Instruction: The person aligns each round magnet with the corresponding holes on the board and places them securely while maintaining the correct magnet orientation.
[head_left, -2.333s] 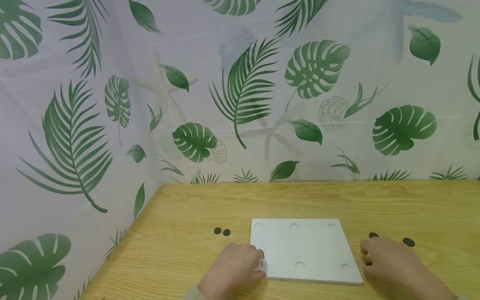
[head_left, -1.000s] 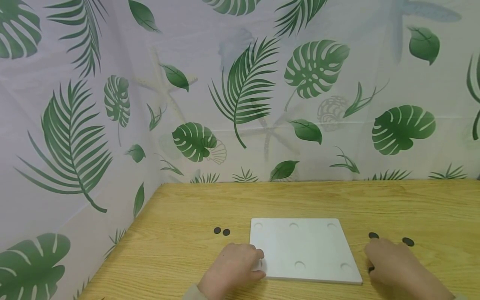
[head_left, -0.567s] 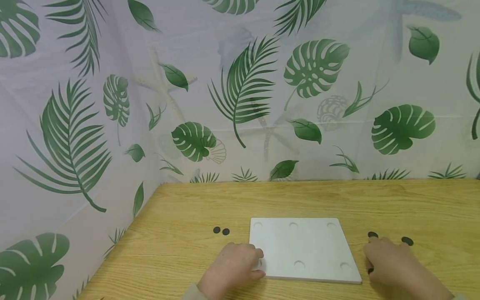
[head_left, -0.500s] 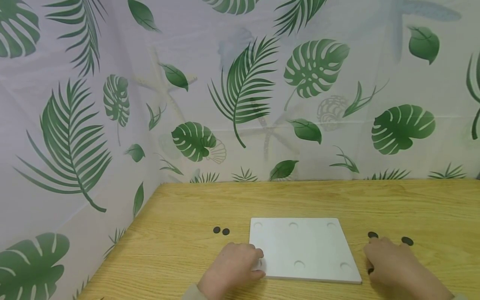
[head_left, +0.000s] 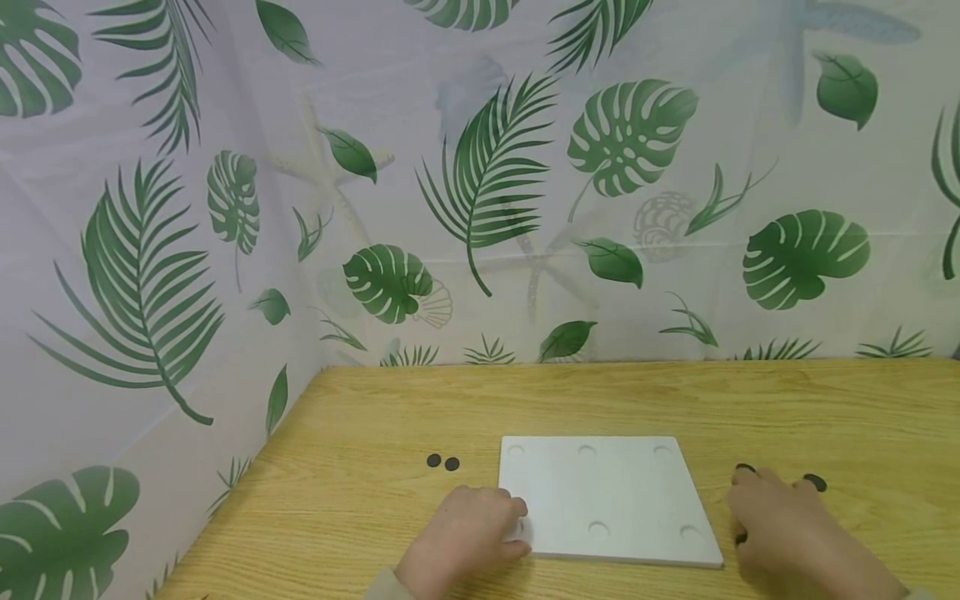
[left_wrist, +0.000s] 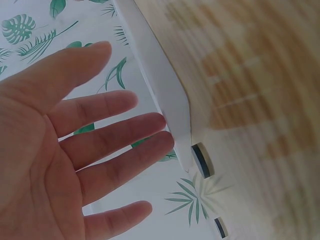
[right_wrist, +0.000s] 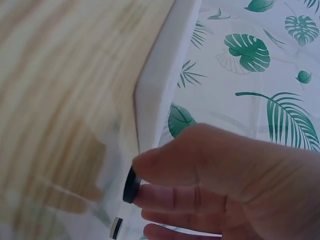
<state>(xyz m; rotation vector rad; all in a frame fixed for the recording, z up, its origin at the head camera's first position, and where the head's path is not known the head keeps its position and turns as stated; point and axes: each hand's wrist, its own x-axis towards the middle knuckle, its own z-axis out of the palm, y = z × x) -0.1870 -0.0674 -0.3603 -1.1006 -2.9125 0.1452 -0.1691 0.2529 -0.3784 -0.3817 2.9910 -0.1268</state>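
Note:
A flat white board point(head_left: 637, 500) with several shallow round recesses lies on the wooden table. My left hand point(head_left: 468, 533) rests at its near left corner; in the left wrist view its fingers are spread and fairly straight, with two fingertips against the board's edge. To the right of the board, my right hand point(head_left: 780, 521) pinches a small black disc point(right_wrist: 131, 186) between thumb and fingers, low over the table. From the head, only a bit of that disc shows beside the thumb. Just beyond the right hand lies another black disc point(head_left: 745, 467), partly covered by the fingers.
Two black discs, one point(head_left: 433, 460) and another point(head_left: 452, 463), lie left of the board. A further black disc point(head_left: 815, 482) lies to the right, past the right hand. A leaf-print cloth point(head_left: 525, 208) stands behind and at the left of the wooden table point(head_left: 390, 417).
Compared with 2.3 s ago, my right hand has shifted slightly right, away from the board, and its fingers have closed on the disc. My left hand and the board look still.

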